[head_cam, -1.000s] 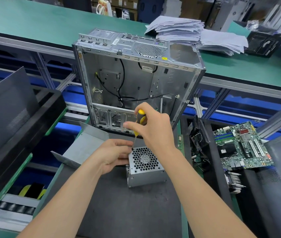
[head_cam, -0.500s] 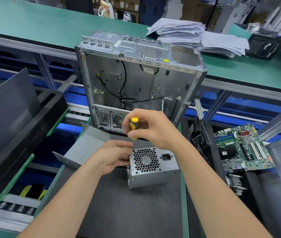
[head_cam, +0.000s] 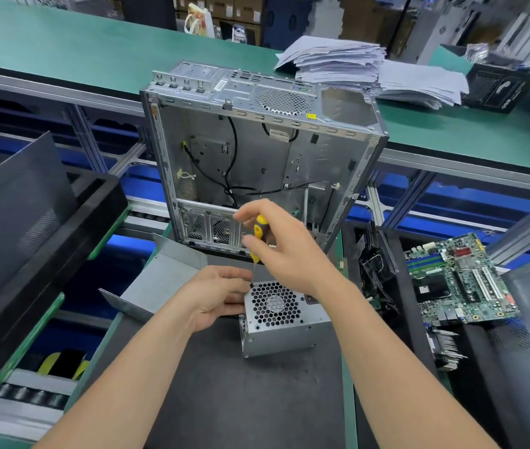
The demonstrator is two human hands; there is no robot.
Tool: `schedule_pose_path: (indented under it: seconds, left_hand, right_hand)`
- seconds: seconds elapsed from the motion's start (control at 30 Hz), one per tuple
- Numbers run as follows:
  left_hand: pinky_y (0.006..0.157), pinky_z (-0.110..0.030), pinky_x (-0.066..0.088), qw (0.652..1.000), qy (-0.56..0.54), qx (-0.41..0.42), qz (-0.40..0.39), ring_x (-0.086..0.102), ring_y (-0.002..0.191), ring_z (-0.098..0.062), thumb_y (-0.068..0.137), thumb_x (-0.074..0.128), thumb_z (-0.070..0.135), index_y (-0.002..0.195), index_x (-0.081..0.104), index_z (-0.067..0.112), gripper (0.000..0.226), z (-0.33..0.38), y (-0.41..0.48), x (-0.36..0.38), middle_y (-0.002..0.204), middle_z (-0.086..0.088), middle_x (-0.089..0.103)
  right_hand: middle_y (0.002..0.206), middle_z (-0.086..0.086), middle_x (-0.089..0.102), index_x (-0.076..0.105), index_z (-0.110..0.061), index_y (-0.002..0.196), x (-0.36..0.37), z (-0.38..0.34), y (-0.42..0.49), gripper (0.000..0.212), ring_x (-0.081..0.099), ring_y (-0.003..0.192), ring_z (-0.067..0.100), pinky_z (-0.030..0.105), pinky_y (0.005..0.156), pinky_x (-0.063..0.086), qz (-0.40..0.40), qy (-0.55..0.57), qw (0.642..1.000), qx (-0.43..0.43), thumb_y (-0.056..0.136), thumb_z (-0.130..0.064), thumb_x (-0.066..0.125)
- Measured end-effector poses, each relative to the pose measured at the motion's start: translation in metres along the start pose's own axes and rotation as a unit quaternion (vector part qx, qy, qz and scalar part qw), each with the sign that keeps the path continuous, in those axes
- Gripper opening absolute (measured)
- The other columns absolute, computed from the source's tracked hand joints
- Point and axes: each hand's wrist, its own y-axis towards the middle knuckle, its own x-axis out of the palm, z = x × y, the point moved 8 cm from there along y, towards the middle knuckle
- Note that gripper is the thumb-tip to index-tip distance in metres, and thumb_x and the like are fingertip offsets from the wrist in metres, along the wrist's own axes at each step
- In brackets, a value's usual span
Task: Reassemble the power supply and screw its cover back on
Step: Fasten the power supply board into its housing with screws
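While the screwdriver (head_cam: 258, 230) is pinched by the right hand (head_cam: 289, 251), tip at the 11 o'clock corner of the power supply (head_cam: 284, 322), the unit is gripped at 9 o'clock by the left hand (head_cam: 216, 293), at 6 o'clock of the case (head_cam: 322, 157). Handle is regripped versus a moment ago: screw judged mid-drive.

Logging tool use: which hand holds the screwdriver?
The right hand grips the yellow-handled screwdriver; the left hand only holds a corner of the power supply.

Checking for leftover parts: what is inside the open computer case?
Inside the computer case, black cables and a white clip show against bare metal. The right hand with the screwdriver covers its lower middle.
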Motion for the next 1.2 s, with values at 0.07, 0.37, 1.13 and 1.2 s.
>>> schedule_pose_path:
  seconds: [0.07, 0.37, 1.13, 1.2]
  left_hand:
    - [0.078, -0.046, 0.063, 1.0, 0.002, 0.018, -0.015, 0.073, 0.075, -0.028, 0.094, 0.059, -0.011, 0.116, 0.068, 0.008, 0.031, 0.003, -0.002, 0.002, 0.091, -0.017, 0.075]
    - [0.093, -0.055, 0.059, 1.0, 0.017, 0.007, -0.004, 0.071, 0.087, -0.034, 0.094, 0.059, -0.01, 0.115, 0.066, 0.0, 0.025, 0.0, 0.0, -0.001, 0.097, -0.019, 0.073]
    - [0.074, -0.041, 0.063, 1.0, -0.003, -0.01, 0.01, 0.074, 0.077, -0.027, 0.091, 0.062, -0.014, 0.11, 0.062, 0.002, 0.024, 0.002, -0.002, -0.005, 0.088, -0.019, 0.075]
    - [0.069, -0.039, 0.064, 1.0, 0.003, -0.01, 0.009, 0.075, 0.073, -0.026, 0.091, 0.062, -0.015, 0.109, 0.063, 0.003, 0.025, 0.003, -0.002, -0.004, 0.083, -0.017, 0.076]
  right_hand:
    - [0.125, -0.012, 0.063, 0.058, -0.02, 0.129, 0.014, -0.011, -0.005, 0.036, 0.062, 0.122, 0.01, 0.026, 0.096, 0.053, -0.145, 0.108, 0.983, -0.036, 0.1, 0.002, 0.059]
    - [0.086, 0.001, 0.077, 0.063, -0.022, 0.089, 0.007, 0.002, 0.004, 0.038, 0.075, 0.081, 0.012, 0.036, 0.083, 0.061, -0.021, 0.116, 0.992, 0.053, 0.071, -0.012, 0.095]
    - [0.099, -0.011, 0.073, 0.067, -0.031, 0.111, -0.008, -0.004, 0.005, 0.03, 0.071, 0.093, 0.013, 0.044, 0.088, 0.058, -0.059, -0.027, 0.997, 0.03, 0.098, -0.005, 0.065]
    - [0.089, -0.011, 0.072, 0.066, -0.035, 0.102, -0.009, -0.003, 0.006, 0.024, 0.069, 0.083, 0.012, 0.04, 0.084, 0.057, -0.02, -0.05, 0.998, 0.044, 0.093, -0.014, 0.074]
